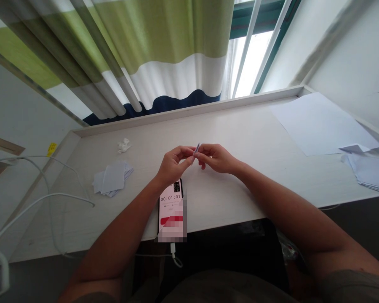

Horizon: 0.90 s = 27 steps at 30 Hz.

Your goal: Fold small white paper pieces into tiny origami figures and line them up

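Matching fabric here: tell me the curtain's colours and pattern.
The curtain shows broad green, white and navy bands, best in the head view.

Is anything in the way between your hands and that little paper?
No, nothing visible stands in the way. Your left hand and right hand both reach the small paper directly, holding it between their fingertips above the white desk.

Here's the view straight from the person's head: one camera, tipped forward and down, looking from close above over the left hand and right hand. It spans the desk and, up at the top of the frame, the curtain and window beyond.
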Tool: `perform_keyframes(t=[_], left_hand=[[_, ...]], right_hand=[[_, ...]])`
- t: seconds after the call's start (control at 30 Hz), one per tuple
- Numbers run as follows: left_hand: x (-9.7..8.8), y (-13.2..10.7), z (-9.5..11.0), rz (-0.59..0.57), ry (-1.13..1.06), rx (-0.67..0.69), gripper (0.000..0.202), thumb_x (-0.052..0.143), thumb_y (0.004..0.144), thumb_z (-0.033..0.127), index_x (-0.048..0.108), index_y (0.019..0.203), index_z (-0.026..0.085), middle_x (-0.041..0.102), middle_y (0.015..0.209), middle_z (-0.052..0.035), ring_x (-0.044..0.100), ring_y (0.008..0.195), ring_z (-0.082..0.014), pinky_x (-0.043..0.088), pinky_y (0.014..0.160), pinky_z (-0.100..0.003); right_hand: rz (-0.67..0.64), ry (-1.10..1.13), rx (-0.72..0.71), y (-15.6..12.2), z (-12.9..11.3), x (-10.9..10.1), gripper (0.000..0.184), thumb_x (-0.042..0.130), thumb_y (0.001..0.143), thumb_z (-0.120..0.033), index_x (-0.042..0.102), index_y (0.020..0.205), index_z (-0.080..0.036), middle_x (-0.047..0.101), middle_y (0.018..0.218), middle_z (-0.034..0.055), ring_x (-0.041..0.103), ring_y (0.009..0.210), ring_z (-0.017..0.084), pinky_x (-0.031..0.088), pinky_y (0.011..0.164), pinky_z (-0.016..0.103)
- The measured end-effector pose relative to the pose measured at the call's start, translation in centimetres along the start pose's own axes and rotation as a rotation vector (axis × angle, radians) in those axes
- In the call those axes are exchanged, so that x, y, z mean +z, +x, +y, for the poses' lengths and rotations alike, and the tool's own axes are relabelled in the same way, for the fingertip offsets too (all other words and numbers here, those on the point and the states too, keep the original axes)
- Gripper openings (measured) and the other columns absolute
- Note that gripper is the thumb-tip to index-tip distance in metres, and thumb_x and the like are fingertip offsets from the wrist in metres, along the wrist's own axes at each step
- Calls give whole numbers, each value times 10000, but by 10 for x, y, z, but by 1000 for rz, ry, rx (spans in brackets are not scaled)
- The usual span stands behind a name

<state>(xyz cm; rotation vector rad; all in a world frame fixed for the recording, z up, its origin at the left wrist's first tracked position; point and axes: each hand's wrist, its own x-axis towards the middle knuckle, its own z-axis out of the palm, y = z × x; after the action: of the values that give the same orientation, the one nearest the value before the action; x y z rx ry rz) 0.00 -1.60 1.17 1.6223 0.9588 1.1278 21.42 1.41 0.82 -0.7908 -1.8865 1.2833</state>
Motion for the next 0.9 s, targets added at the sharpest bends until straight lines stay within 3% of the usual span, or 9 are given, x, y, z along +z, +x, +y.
perform_keyframes(t=[0.13,0.23,0.47,0.67,0.9], left_hand=[[2,2,-8,54,-36,-4,398,808,868,208,687,1246,173,794,1233,-136,787,971,-198,642,872,-359],[4,3,-15,63,-39,-32,461,784,848,159,682,1297,173,788,1290,-146,786,1001,-197,630,889,-346],[11,0,-11,98,60,-32,206,747,943,236,783,1136,172,828,1108,-99,784,995,-203,606,901,-334],[13,0,0,111,-34,-66,300,878,874,307,780,1110,151,833,1045,-108,789,947,-209,630,888,-358],[10,3,-3,181,-206,-123,324,962,775,348,749,922,154,830,1161,-134,790,1045,-234,632,967,-397]], right_hand=[[39,-142,14,0,-1,3,300,679,990,-434,646,814,-193,708,702,14,661,614,147,518,645,303],[76,-316,-20,0,-2,7,272,630,973,-322,591,732,-203,664,652,-2,598,604,135,454,647,298],[149,-470,-25,1,-5,12,287,621,931,-287,504,679,-218,626,647,-7,529,605,129,385,632,294],[223,-431,9,1,-4,12,215,648,951,-299,608,762,-205,681,673,6,572,599,140,415,624,294],[221,-294,29,2,-2,13,246,671,995,-394,728,893,-177,773,799,63,680,666,172,511,636,311]])
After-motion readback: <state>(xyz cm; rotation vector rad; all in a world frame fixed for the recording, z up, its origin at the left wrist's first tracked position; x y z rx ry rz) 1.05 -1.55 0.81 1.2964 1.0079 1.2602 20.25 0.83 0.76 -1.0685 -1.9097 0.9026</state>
